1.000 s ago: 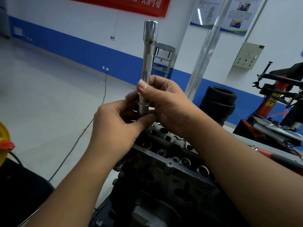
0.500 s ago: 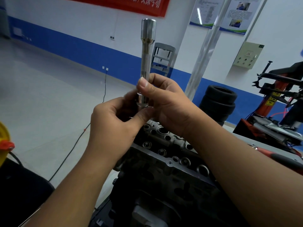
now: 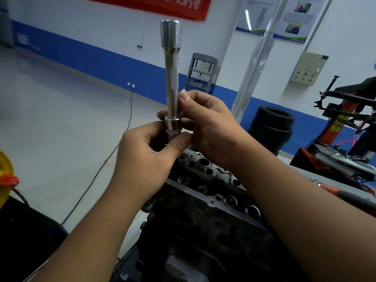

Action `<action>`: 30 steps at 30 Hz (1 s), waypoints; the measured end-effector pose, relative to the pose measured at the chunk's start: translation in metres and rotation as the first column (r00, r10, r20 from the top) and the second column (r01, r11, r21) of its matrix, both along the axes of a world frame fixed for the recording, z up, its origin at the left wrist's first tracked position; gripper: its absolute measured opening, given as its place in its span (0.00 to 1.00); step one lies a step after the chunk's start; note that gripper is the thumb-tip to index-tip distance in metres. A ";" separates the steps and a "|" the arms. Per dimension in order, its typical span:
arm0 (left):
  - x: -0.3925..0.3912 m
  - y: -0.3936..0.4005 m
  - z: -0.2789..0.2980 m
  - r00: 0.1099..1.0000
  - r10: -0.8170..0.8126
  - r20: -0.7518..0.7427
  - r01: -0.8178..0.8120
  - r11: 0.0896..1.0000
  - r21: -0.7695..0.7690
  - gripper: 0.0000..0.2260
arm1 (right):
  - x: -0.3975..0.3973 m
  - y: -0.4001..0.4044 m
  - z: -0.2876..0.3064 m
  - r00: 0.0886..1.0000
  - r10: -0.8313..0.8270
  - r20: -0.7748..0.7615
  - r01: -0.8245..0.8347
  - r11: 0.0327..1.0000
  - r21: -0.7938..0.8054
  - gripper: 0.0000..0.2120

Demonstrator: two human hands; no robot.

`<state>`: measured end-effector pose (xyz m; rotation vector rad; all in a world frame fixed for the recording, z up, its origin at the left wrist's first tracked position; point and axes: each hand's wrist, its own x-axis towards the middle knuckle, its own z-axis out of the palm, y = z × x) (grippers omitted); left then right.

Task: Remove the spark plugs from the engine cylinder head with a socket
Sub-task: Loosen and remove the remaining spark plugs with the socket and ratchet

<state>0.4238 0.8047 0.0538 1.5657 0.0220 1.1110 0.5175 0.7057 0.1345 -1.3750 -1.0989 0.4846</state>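
A long chrome extension bar (image 3: pixel 172 74) stands upright above the far end of the engine cylinder head (image 3: pixel 205 192). A short chrome socket (image 3: pixel 172 125) is fitted on its lower end. My left hand (image 3: pixel 146 161) pinches the socket from below with thumb and fingers. My right hand (image 3: pixel 211 127) grips the bar just above the socket, thumb against the shaft. What sits under the socket is hidden by my fingers. Several round bores show along the top of the head.
A red-handled tool (image 3: pixel 345 194) lies on the bench at the right. A stack of tyres (image 3: pixel 270 129) and a red tyre machine (image 3: pixel 345 119) stand behind. A black cable (image 3: pixel 114 151) runs over the floor. A yellow object (image 3: pixel 5 176) is at the left edge.
The bar and socket have shifted slightly left and down between my hands. My left thumb has slid along the socket's lower edge. Both hands keep their hold.
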 end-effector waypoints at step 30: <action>0.000 0.001 0.001 0.991 -0.135 0.019 0.135 0.990 -0.040 0.11 | -0.002 -0.001 0.001 1.000 -0.006 0.018 0.007 0.999 -0.032 0.07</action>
